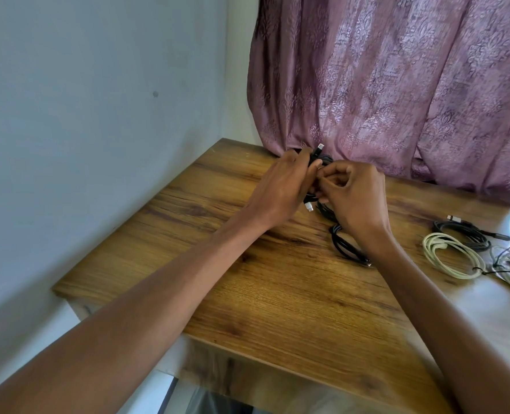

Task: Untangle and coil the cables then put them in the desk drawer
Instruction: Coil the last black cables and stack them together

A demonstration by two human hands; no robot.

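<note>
Desk: wooden, coiled cables near its right edge.
Left hand: grips black cable.
Right hand: pinches the same cable.

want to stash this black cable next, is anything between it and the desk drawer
Cannot tell: no drawer shows in this view. Both hands, the left hand and the right hand, grip the black cable over the desk. Other coiled cables lie to the right, apart from it.
</note>
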